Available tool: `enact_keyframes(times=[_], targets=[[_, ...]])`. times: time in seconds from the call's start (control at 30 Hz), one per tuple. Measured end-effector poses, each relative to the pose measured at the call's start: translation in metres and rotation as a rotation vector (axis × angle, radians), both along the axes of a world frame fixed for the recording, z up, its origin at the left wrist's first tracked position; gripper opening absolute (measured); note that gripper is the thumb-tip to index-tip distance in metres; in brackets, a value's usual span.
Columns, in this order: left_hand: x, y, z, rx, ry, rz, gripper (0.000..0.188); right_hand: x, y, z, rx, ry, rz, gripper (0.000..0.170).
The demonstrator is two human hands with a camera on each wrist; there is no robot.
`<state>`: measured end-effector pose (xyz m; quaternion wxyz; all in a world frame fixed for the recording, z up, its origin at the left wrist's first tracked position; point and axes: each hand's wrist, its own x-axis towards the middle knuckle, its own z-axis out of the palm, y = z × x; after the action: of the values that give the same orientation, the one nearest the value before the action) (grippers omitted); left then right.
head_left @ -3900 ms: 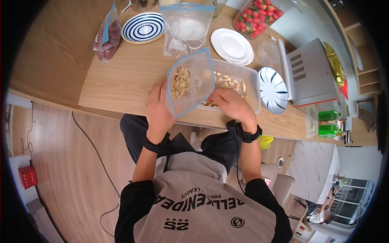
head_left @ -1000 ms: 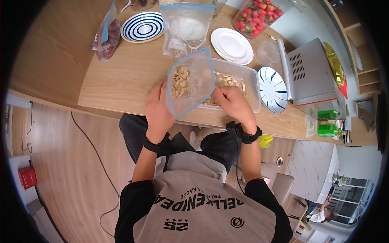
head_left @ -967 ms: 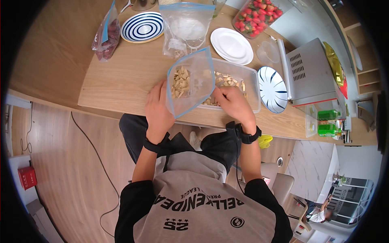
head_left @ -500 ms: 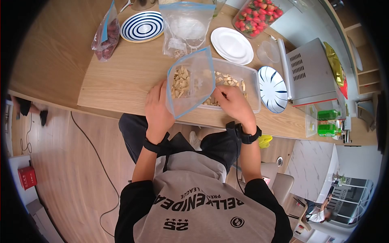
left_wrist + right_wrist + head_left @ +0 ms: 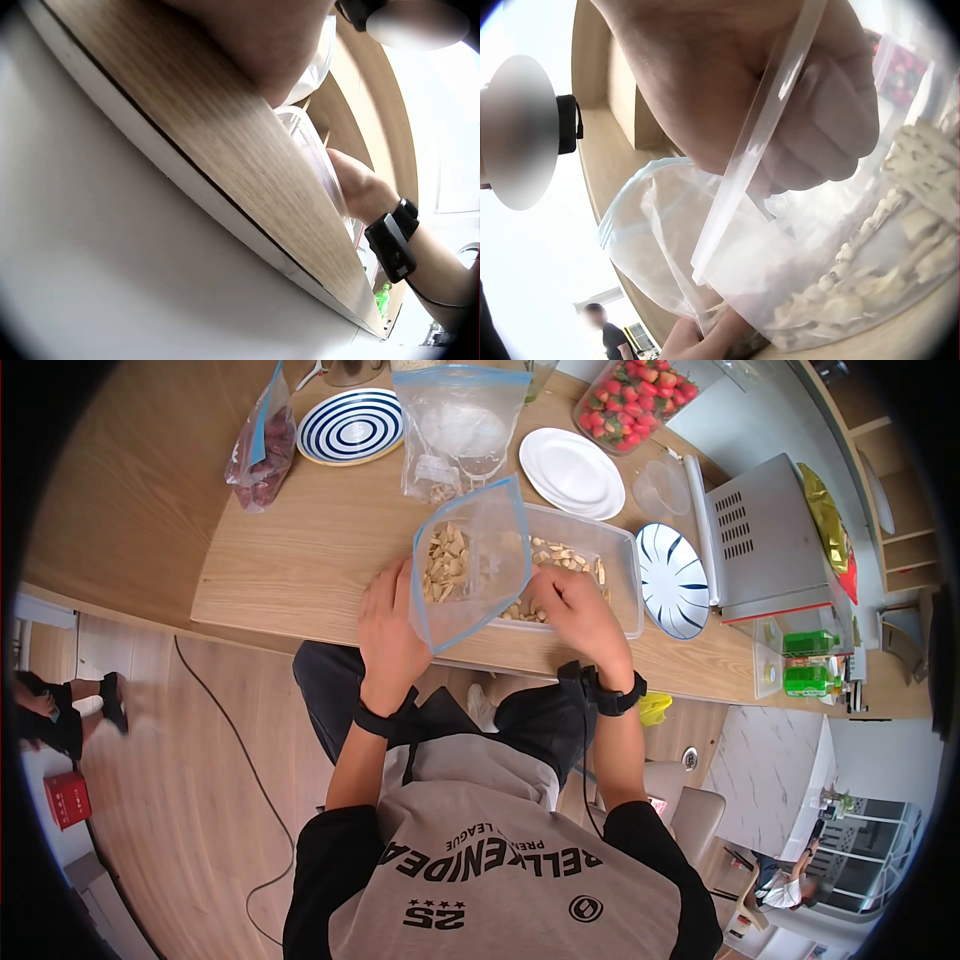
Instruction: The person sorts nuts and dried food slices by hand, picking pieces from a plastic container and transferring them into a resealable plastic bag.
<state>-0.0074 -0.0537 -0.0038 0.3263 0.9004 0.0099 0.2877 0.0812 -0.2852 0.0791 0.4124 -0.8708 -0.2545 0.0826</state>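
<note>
A clear zip bag [image 5: 470,610] with a blue-edged mouth stands open at the table's front edge, pale dried slices [image 5: 446,565] showing through it. My left hand [image 5: 388,622] grips its left side, with the thumb hidden. Over the clear plastic box [image 5: 632,585] just right of the bag is my right hand [image 5: 580,618], knuckles up. In the right wrist view its fingers [image 5: 821,131] curl inward behind the box's rim; I cannot tell what the hidden fingertips hold. More dried slices [image 5: 855,300] lie in the box.
Behind stand a bag of dark red pieces [image 5: 265,465], a blue-ringed plate [image 5: 352,428], another zip bag [image 5: 465,430], white plates [image 5: 572,473] and a tub of strawberries [image 5: 635,405]. A striped plate [image 5: 673,582] and a film roll [image 5: 703,530] sit right.
My right hand has shifted slightly away from the bag's edge, its fingers now over the box. The left hand and bag hold still. Someone's legs have come into view at far left.
</note>
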Motion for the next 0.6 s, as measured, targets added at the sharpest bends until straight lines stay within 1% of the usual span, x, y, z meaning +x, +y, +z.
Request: enact_keyframes(times=[0.03, 0.07, 0.13, 0.17, 0.2, 0.23, 0.27, 0.3, 0.33, 0.37, 0.43, 0.6], targets=[[0.000, 0.000, 0.000, 0.001, 0.000, -0.001, 0.071, 0.000, 0.000, -0.001, 0.089, -0.008, -0.023, 0.040], [0.000, 0.001, 0.000, 0.003, -0.001, -0.005, 0.071, 0.001, -0.001, -0.001, 0.090, -0.008, -0.024, 0.040], [0.001, 0.001, 0.002, 0.005, -0.002, -0.010, 0.070, 0.003, -0.005, 0.002, 0.128, 0.058, -0.117, 0.033], [0.002, 0.000, 0.004, 0.004, -0.043, 0.001, 0.064, 0.005, -0.008, 0.002, 0.128, 0.058, -0.117, 0.033], [0.002, 0.000, 0.005, 0.004, -0.083, 0.013, 0.059, 0.007, -0.011, 0.002, 0.230, 0.203, -0.136, 0.028], [0.002, 0.000, 0.005, 0.004, -0.083, 0.013, 0.059, 0.009, -0.013, 0.003, 0.332, 0.348, -0.154, 0.025], [0.001, 0.000, 0.003, 0.008, -0.050, 0.000, 0.064, 0.009, -0.014, 0.004, 0.333, 0.349, -0.154, 0.025], [0.001, 0.000, 0.002, 0.012, -0.018, -0.013, 0.070, 0.009, -0.015, 0.008, 0.403, 0.408, -0.163, 0.022], [0.001, 0.000, 0.001, 0.013, -0.018, -0.014, 0.070, 0.009, -0.015, 0.010, 0.475, 0.468, -0.172, 0.022], [0.001, 0.000, 0.001, 0.022, -0.027, -0.009, 0.070, 0.011, -0.017, 0.009, 0.476, 0.468, -0.172, 0.022], [0.001, 0.000, 0.001, 0.034, -0.035, -0.005, 0.070, 0.014, -0.021, 0.004, 0.552, 0.437, -0.118, 0.028], [0.001, 0.000, -0.001, 0.004, 0.011, -0.008, 0.070, 0.014, -0.019, 0.000, 0.565, 0.329, -0.161, 0.033]])
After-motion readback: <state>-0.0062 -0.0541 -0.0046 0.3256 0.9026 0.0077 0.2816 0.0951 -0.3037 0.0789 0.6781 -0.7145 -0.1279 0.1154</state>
